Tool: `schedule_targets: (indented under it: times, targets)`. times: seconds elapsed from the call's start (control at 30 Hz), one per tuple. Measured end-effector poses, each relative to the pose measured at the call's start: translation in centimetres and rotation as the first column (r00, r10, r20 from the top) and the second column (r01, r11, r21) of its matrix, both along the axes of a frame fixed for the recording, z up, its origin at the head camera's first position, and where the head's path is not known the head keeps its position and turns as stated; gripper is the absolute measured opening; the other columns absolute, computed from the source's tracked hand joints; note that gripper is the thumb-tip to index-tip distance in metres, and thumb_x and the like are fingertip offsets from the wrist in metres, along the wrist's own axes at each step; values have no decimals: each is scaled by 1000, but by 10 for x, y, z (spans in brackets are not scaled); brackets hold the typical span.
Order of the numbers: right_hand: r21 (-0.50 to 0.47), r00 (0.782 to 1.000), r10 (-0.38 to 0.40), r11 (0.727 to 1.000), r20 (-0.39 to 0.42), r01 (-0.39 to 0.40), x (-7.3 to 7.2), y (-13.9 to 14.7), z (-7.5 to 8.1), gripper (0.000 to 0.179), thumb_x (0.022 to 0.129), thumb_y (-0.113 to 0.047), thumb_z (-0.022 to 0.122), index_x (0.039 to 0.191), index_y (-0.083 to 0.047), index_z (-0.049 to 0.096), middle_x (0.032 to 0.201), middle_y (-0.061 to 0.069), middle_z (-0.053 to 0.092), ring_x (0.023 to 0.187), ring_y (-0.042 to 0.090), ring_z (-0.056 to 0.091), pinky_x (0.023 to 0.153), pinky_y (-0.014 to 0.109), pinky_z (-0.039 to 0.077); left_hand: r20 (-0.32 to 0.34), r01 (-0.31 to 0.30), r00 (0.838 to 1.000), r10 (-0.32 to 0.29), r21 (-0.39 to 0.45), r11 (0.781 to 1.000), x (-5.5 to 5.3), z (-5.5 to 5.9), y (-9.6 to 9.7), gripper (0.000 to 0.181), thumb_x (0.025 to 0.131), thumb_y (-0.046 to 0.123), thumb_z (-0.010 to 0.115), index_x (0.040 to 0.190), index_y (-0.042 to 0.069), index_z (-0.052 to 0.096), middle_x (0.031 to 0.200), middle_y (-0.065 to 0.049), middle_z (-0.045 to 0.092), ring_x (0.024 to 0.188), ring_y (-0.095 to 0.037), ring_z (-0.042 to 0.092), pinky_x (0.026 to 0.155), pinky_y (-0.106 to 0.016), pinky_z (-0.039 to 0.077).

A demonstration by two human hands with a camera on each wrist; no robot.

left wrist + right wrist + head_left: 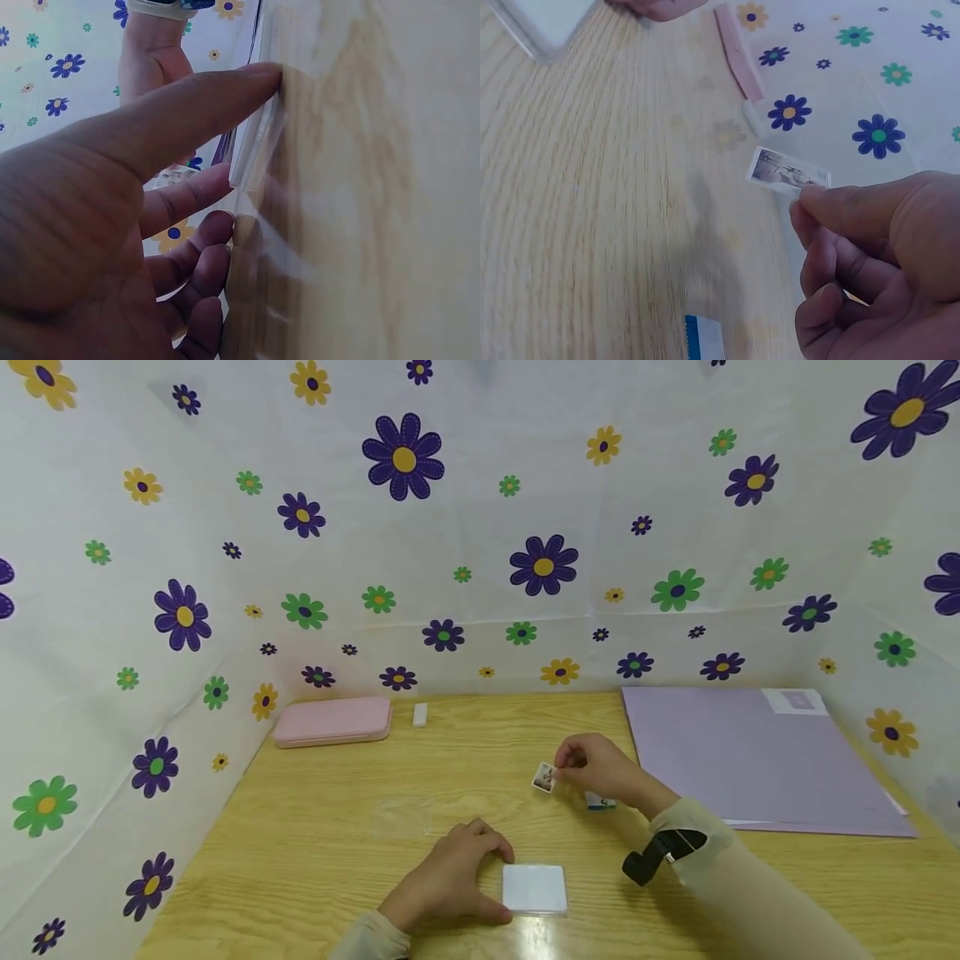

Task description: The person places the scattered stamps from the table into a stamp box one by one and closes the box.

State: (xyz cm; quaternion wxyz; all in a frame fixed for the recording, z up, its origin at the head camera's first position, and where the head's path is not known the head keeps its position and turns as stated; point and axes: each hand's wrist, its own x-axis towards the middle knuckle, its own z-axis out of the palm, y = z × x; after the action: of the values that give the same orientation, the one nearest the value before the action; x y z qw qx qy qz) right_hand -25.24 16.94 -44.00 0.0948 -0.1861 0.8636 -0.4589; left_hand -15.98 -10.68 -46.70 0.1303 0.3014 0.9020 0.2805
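My right hand [596, 768] pinches a small white-bordered stamp [543, 777] between thumb and forefinger, above the table. In the right wrist view the stamp [784, 171] shows a brownish picture. Below that hand lies a blue and white stamp [600, 802], partly hidden; its toothed blue edge [692, 337] shows in the right wrist view. My left hand [457, 872] rests at the left side of a flat white case [534, 889] with a clear rim, thumb and forefinger curved round its two left corners. Edge-on, the case [251, 142] appears in the left wrist view.
A clear film sleeve [402, 817] lies on the wooden table [300, 835], left of the case. Farther back are a pink pencil case [333, 722] and a white eraser-like block [420, 715]. A large purple folder [750, 760] lies at the right. Flowered cloth [465, 510] surrounds the table.
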Motion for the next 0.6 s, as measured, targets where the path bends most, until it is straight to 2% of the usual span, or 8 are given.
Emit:
schedule_targets:
  times: [0.17, 0.4, 0.6]
  targets:
    - [-54, 1000, 6, 999, 0, -6, 7, 0, 2, 7, 91, -4, 70, 97, -4, 66, 86, 5, 63, 80, 20, 58, 70, 29, 49, 5, -7, 1000, 7, 7, 1000, 0, -3, 0, 53, 66, 48, 89, 109, 32, 62, 113, 16, 50, 104, -12, 45, 89, -41, 42]
    - [-60, 999, 30, 998, -41, -32, 19, -4, 11, 4, 94, -11, 68, 95, -8, 71, 87, 2, 66, 80, 21, 59, 71, 30, 50, -7, -3, 1000, 3, 13, 1000, -1, -4, 0, 52, 67, 49, 89, 109, 32, 62, 113, 15, 51, 103, -12, 46, 88, -41, 41]
    - [-91, 998, 61, 994, -26, -63, 26, -6, 20, 9, 95, -15, 67, 97, -9, 73, 91, 4, 68, 84, 25, 60, 73, 31, 51, 8, -13, 1000, 13, -3, 1000, -2, -3, -1, 53, 66, 50, 89, 109, 33, 62, 114, 16, 50, 106, -11, 45, 91, -42, 40]
